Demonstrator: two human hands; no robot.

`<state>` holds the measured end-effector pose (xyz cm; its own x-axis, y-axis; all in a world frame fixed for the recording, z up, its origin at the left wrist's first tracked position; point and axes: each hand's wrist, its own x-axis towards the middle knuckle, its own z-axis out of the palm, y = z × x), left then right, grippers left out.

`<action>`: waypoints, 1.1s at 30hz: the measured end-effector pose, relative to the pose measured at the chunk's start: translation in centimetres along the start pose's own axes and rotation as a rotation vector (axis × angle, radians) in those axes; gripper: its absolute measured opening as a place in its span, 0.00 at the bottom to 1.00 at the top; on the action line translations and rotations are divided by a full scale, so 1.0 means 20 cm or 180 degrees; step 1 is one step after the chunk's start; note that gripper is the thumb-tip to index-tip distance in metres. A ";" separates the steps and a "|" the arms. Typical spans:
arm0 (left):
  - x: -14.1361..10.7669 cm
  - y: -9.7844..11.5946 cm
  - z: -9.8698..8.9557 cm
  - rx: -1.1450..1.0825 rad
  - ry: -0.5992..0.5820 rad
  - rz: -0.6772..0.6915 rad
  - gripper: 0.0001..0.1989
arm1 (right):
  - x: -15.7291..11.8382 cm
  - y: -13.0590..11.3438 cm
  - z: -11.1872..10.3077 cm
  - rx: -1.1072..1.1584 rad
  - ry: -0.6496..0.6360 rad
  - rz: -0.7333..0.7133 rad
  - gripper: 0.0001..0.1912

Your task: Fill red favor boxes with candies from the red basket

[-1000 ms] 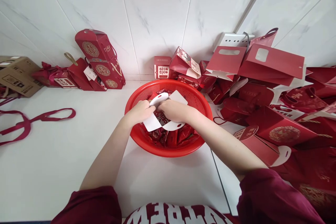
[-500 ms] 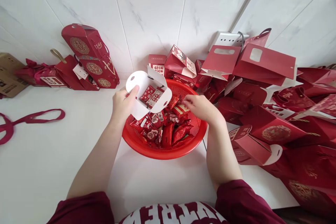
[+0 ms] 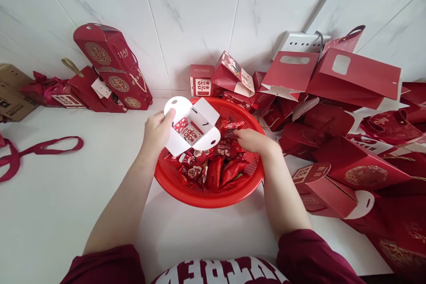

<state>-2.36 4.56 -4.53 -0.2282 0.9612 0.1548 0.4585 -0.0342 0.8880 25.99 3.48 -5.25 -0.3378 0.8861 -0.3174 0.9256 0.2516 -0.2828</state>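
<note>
Gift box (image 3: 201, 117), white on the inside, is held tilted above the left part of a red plastic basket (image 3: 213, 199), its flaps spread and its mouth facing up toward the viewer. Inside it lie red-and-white printed packets (image 3: 191, 133). The left hand (image 3: 159, 128) pinches one rounded flap, thumb over the white face near the round hole. The right hand (image 3: 251, 141) is at the right side of the basket, fingers bent together among shiny red sweets (image 3: 213, 171); whether it grips one I cannot tell. The basket stands on a white bench (image 3: 83, 177) near a tiled wall (image 3: 196, 17). To the right is a crowded heap of red boxes (image 3: 359, 159), with a white power strip (image 3: 301, 42) behind. At the left are stacked red boxes (image 3: 116, 66), a dark red ribbon (image 3: 56, 146) and a brown carton (image 3: 13, 93).
</note>
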 end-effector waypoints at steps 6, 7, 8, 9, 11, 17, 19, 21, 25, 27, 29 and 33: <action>-0.01 0.01 0.01 -0.0096 -0.0247 0.0083 0.22 | 0.00 0.00 0.06 0.0001 -0.0183 0.0005 0.24; -0.01 0.01 0.01 -0.0118 -0.0270 0.0108 0.22 | 0.00 0.00 0.07 0.0011 -0.0211 -0.0011 0.24; -0.01 0.01 0.01 -0.0134 -0.0284 0.0128 0.22 | 0.01 0.00 0.08 0.0025 -0.0242 -0.0035 0.24; -0.01 0.00 0.01 -0.0140 -0.0287 0.0139 0.22 | 0.02 0.01 0.09 0.0044 -0.0278 -0.0064 0.23; 0.00 -0.01 0.01 -0.0125 -0.0258 0.0137 0.22 | 0.04 0.02 0.10 0.0103 -0.0361 -0.0135 0.20; 0.00 -0.02 0.02 -0.0209 -0.0286 0.0124 0.23 | 0.10 0.05 0.08 0.0639 -0.0511 -0.0557 0.12; 0.00 -0.02 0.02 -0.0242 -0.0336 0.0073 0.24 | 0.11 0.06 0.06 0.0918 -0.0488 -0.0717 0.16; 0.00 -0.02 0.02 -0.0261 -0.0357 0.0033 0.25 | 0.11 0.07 0.06 0.1208 -0.0426 -0.0827 0.22; 0.01 -0.04 0.02 -0.0278 -0.0316 0.0040 0.25 | 0.13 0.09 0.08 0.1769 -0.0115 -0.0693 0.23; 0.01 -0.05 0.02 -0.0299 -0.0322 0.0045 0.25 | 0.14 0.10 0.09 0.1725 -0.0041 -0.0583 0.19; 0.01 -0.05 0.02 -0.0314 -0.0329 0.0034 0.25 | 0.15 0.10 0.10 0.1516 -0.0038 -0.0504 0.14; 0.01 -0.05 0.02 -0.0389 -0.0309 0.0018 0.24 | 0.16 0.09 0.10 0.1195 -0.0083 -0.0274 0.13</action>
<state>-2.60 4.92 -5.54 -0.1390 0.9827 0.1225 0.3501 -0.0669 0.9343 26.21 5.87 -8.63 -0.4203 0.8565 -0.2996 0.7683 0.1603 -0.6197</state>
